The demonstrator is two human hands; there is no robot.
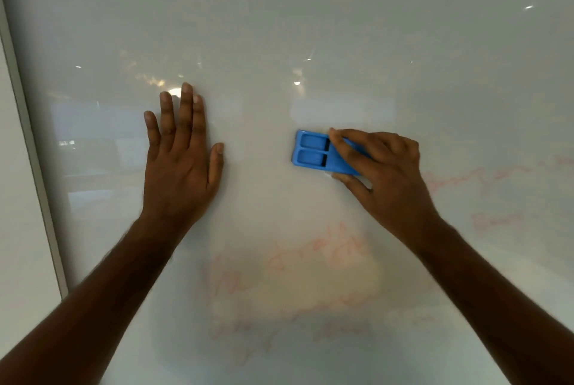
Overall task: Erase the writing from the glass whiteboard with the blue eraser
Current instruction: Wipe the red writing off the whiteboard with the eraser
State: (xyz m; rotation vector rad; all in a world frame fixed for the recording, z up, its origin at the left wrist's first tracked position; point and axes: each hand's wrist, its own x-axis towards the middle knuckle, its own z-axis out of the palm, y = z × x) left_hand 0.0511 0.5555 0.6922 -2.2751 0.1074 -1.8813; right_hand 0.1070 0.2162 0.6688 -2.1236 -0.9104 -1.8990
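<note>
Nearest, faint red writing (289, 285) remained at lower centre and right. Farther up, the right hand (385, 173) pinched the blue eraser (313, 153) mid-frame against the glass whiteboard (279, 12); the left hand (180, 161) lay flat. Light pressure would probably smear ink, or strokes might miss those patches.

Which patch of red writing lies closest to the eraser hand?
The faint red writing just right of the right hand, level with its knuckles. The other patch sits lower, between the forearms, well below the blue eraser.

glass whiteboard (310, 27): glossy, smooth, mirroring ceiling lights
blue eraser (313, 153): moulded plastic, smooth, slight sheen
frame (31, 148): matt grey
</note>
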